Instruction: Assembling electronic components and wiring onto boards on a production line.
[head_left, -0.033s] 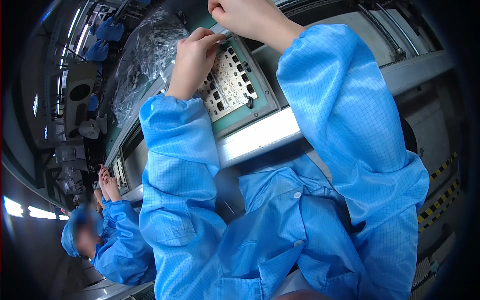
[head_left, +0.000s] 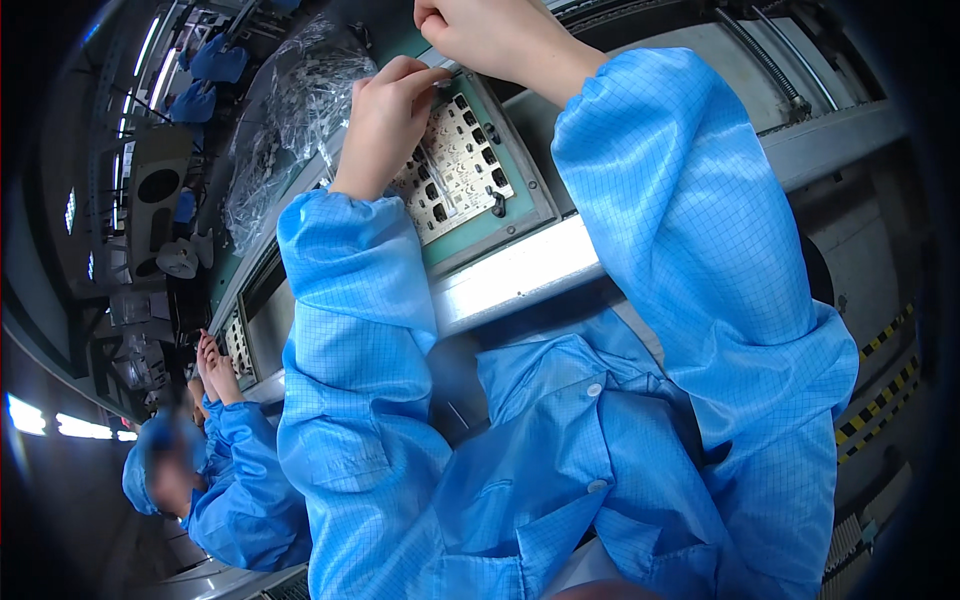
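My left hand is over the left part of a pale circuit board panel with several black square parts along it. Its thumb and fingers pinch together near the far edge; what they hold, if anything, is too small to make out. The panel lies in a green carrier plate, with black clips at the panel's right side. My right hand is beyond the plate at the top of the view, fingers curled closed and partly cut off, so any contents stay hidden.
A clear plastic bag of small pale parts lies left of the plate. A metal rail runs along the near side. To the left, a co-worker in blue works at another board. Blue gloves show at the upper left.
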